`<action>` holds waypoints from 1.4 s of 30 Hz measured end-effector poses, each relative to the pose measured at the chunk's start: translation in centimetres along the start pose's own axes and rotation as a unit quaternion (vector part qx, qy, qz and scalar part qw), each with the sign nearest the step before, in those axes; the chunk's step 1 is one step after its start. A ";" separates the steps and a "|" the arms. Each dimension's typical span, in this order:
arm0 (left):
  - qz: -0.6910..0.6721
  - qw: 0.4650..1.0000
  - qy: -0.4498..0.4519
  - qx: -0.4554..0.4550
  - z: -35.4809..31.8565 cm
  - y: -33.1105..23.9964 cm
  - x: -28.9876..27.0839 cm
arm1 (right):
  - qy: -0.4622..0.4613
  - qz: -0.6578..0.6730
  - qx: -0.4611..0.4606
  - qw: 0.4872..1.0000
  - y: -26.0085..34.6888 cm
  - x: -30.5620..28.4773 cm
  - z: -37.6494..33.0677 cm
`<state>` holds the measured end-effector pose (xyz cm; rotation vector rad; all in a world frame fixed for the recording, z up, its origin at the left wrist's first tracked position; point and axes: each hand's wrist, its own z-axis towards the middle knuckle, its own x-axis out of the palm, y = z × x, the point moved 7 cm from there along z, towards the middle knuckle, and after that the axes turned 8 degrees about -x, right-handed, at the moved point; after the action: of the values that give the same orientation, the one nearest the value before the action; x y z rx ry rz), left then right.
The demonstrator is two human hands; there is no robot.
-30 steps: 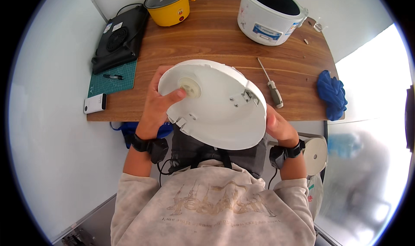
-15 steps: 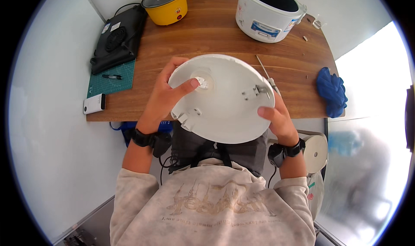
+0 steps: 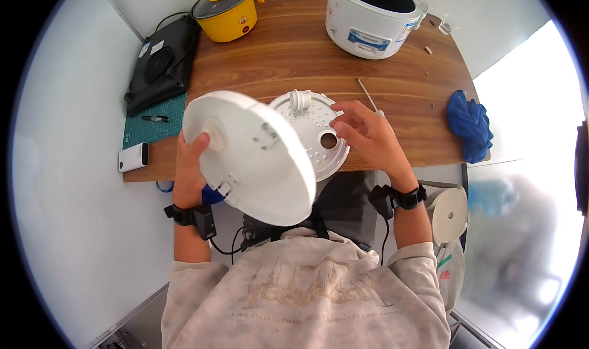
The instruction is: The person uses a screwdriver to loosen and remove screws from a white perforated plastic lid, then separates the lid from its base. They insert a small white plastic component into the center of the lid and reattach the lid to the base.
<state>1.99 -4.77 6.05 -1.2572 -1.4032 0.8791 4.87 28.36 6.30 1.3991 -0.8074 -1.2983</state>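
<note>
My left hand [image 3: 191,165] grips the left side of a white domed rice cooker lid cover [image 3: 264,171], thumb on its inside. The cover is tilted, its hollow inner face showing small clips and slots. Behind it on the table lies a round white perforated inner lid plate [image 3: 316,119], partly hidden by the cover. The plate has a large hole and an upright white cylindrical fitting [image 3: 300,101]. My right hand [image 3: 368,137] is over the plate's right edge, fingers apart and slightly bent; whether they touch it I cannot tell. A screwdriver [image 3: 369,95] lies beyond that hand.
A white rice cooker body [image 3: 371,30] and a yellow pot [image 3: 226,21] stand at the back. Leftward are a black appliance [image 3: 161,67], a green cutting mat [image 3: 175,125], a pen [image 3: 156,118] and a white power bank [image 3: 133,157]. A blue cloth [image 3: 469,127] lies right.
The lid cover has moved left and tilted, leaving my right hand and staying in my left. My right hand has let go and shifted over the perforated plate, which has come into view.
</note>
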 end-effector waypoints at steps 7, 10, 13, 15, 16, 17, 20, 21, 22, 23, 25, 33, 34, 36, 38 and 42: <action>0.024 0.999 0.013 -0.018 -1.4 2.3 -5.0 | -0.060 -0.343 -0.152 0.925 0.7 2.0 4.3; -0.050 0.998 0.009 -0.036 -1.2 3.1 -5.0 | -0.036 -0.364 -0.178 0.913 1.1 3.7 6.5; -0.061 0.997 0.023 -0.037 -1.4 3.1 -3.8 | -0.035 -0.405 -0.267 0.874 0.8 5.3 7.5; -0.066 0.996 0.032 -0.045 -1.4 3.5 -3.2 | 0.017 -0.425 -0.199 0.883 -0.9 5.8 8.8; -0.072 0.995 0.042 -0.047 -1.4 3.4 -2.4 | 0.042 -0.436 -0.164 0.884 -1.6 5.8 9.1; -0.077 0.995 0.050 -0.048 -1.5 3.0 -1.5 | 0.039 -0.399 -0.145 0.904 -1.3 5.5 9.2; -0.098 0.992 0.076 -0.034 -1.4 3.0 -0.7 | 0.040 -0.230 -0.100 0.967 1.7 5.1 8.1; -0.109 0.989 0.097 -0.026 -1.1 3.8 -1.1 | 0.043 -0.132 -0.090 0.986 2.6 5.2 7.4; -0.130 0.985 0.116 -0.017 -0.9 4.4 -1.2 | 0.045 -0.033 -0.078 0.995 3.4 5.4 6.6; -0.183 0.969 0.167 -0.006 -0.6 4.2 -0.2 | 0.067 0.048 -0.075 0.994 3.9 5.8 5.7; -0.352 0.875 0.332 -0.002 -1.0 1.6 3.6 | 0.087 0.135 -0.084 0.983 4.9 7.1 4.1; -0.375 0.738 0.560 0.032 -0.2 2.9 5.1 | 0.158 0.370 -0.049 0.914 6.2 9.7 2.2; -0.398 0.715 0.573 0.044 -0.1 3.4 5.5 | 0.161 0.377 -0.056 0.911 6.5 9.9 2.0; -0.414 0.733 0.534 0.079 -0.9 3.8 6.3 | 0.170 0.390 -0.060 0.903 7.3 10.1 1.8; -0.414 0.752 0.507 0.081 -1.2 3.7 6.7 | 0.168 0.392 -0.085 0.900 8.1 10.2 1.7; -0.416 0.756 0.497 0.085 -1.9 3.6 7.1 | 0.156 0.366 -0.153 0.905 8.7 10.6 1.5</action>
<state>5.07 2.68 4.56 -0.6072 -0.7829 -0.3027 6.83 15.87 11.77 0.8769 -0.7593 -0.5622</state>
